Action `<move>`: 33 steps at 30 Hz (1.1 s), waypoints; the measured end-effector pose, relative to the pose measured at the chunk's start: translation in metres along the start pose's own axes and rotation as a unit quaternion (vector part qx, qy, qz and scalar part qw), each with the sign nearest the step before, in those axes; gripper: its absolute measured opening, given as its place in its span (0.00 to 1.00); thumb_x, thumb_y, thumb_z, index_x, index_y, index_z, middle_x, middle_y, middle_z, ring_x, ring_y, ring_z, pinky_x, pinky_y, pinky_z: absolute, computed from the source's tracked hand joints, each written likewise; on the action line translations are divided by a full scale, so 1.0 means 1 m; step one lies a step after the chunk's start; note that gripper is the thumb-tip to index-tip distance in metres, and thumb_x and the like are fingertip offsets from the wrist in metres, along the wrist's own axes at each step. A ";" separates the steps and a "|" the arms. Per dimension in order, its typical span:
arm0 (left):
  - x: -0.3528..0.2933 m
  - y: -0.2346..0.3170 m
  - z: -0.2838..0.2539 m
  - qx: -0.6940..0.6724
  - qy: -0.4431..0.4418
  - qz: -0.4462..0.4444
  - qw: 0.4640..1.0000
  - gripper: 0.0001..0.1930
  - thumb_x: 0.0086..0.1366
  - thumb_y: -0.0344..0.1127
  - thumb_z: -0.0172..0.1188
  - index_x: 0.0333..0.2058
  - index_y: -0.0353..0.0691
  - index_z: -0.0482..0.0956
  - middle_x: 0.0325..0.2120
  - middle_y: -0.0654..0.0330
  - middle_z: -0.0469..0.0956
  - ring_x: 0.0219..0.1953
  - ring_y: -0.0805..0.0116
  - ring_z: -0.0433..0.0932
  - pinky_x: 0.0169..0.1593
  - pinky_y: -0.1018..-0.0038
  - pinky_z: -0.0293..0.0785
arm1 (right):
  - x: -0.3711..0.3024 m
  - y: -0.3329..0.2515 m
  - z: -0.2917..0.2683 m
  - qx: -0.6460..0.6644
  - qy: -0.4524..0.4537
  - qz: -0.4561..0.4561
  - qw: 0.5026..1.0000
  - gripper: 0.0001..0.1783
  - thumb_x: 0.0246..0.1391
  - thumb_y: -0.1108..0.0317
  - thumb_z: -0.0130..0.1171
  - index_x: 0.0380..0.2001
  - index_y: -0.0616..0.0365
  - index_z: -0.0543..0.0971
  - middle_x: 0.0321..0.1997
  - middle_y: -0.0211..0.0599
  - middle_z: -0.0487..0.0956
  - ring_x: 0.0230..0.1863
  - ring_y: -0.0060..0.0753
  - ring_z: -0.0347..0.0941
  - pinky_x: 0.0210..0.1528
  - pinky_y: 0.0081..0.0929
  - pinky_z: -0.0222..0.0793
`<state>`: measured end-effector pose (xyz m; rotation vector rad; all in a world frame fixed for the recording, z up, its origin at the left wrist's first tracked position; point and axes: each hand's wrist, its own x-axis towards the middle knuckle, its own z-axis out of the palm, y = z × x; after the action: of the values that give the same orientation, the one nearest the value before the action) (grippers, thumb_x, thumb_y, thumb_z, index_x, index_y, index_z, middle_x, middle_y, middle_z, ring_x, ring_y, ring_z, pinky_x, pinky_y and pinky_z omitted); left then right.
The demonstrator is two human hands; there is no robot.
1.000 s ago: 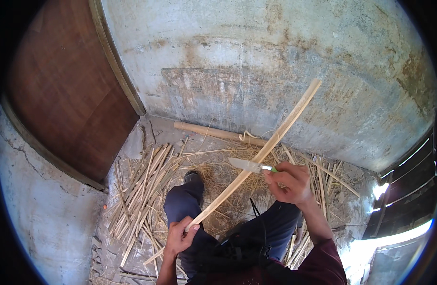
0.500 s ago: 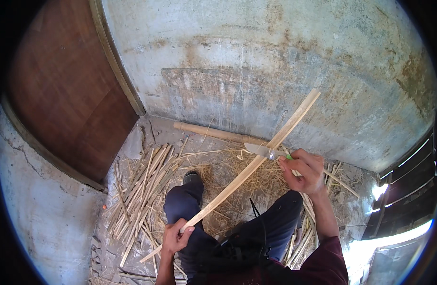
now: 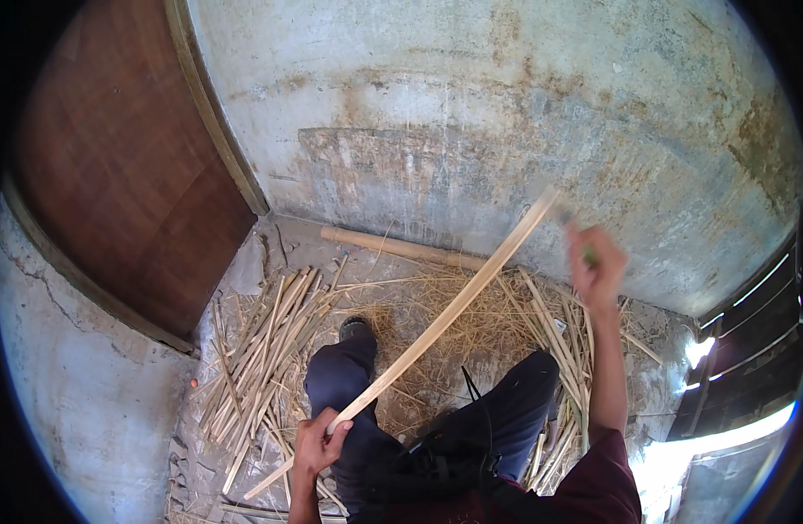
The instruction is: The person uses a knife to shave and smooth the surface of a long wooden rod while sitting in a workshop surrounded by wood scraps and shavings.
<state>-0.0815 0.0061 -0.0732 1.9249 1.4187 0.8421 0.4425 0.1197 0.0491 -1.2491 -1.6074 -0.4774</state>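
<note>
My left hand [image 3: 321,443] is closed round the lower part of a long pale bamboo strip [image 3: 449,316]. The strip slants up to the right across my left thigh, its far end near the wall. Off to the right of that far end, my right hand [image 3: 599,265] is raised, its fingers wrapped round the green handle [image 3: 590,255] of a knife. Motion smears the knife's blade, which stands apart from the strip or close to its tip; I cannot tell the gap.
Split bamboo sticks [image 3: 260,349] lie piled at the left, with more sticks [image 3: 554,332] beside my right leg. Shavings [image 3: 462,310] litter the floor between. A bamboo pole [image 3: 392,244] rests along the foot of the stained wall [image 3: 471,113]. A brown door [image 3: 122,166] stands at the left.
My right hand has gone up and to the right with the knife, away from the strip's middle. The strip's far end has dropped a little to the left.
</note>
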 end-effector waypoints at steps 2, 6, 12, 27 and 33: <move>-0.010 -0.023 -0.004 0.000 -0.009 -0.021 1.000 0.13 0.73 0.39 0.70 0.31 0.39 0.80 0.11 0.60 0.66 0.12 0.68 0.68 0.20 0.68 0.61 | 0.015 0.048 -0.021 -0.032 0.045 0.180 0.982 0.05 0.68 0.70 0.67 0.42 0.59 0.87 0.35 0.33 0.87 0.35 0.25 0.79 0.36 0.26 0.72; -0.010 -0.027 -0.013 0.002 0.015 -0.069 0.998 0.17 0.75 0.42 0.67 0.30 0.39 0.78 0.10 0.59 0.64 0.12 0.68 0.66 0.21 0.67 0.60 | -0.003 0.086 -0.030 -0.021 0.074 0.209 0.975 0.08 0.74 0.67 0.63 0.44 0.59 0.85 0.37 0.28 0.87 0.34 0.16 0.74 0.34 0.22 0.67; 0.010 0.000 -0.012 0.005 -0.034 -0.109 0.993 0.17 0.81 0.40 0.58 0.34 0.33 0.75 0.18 0.50 0.71 0.20 0.55 0.70 0.30 0.60 0.68 | -0.020 -0.002 0.011 0.248 -0.096 0.367 0.892 0.07 0.75 0.64 0.63 0.47 0.54 0.85 0.28 0.16 0.74 0.28 0.08 0.61 0.29 0.17 0.53; 0.024 0.014 0.024 -0.255 -0.185 -0.104 0.943 0.26 0.88 0.49 0.46 0.31 0.36 0.72 0.19 0.66 0.67 0.23 0.74 0.65 0.30 0.69 0.64 | -0.071 -0.144 0.061 0.212 -0.199 -0.093 0.952 0.12 0.58 0.71 0.75 0.45 0.48 0.88 0.29 0.28 0.80 0.20 0.27 0.77 0.18 0.30 0.69; 0.020 0.020 0.023 -0.147 -0.147 -0.032 0.978 0.20 0.85 0.44 0.51 0.34 0.35 0.73 0.17 0.54 0.66 0.19 0.54 0.67 0.29 0.61 0.65 | -0.070 -0.152 0.057 0.187 -0.176 -0.119 0.959 0.14 0.58 0.69 0.75 0.47 0.45 0.88 0.30 0.24 0.77 0.18 0.23 0.76 0.16 0.28 0.68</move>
<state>-0.0468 0.0179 -0.0690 1.6869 1.1058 0.6620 0.2794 0.0710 0.0029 -0.8901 -2.0509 -0.0847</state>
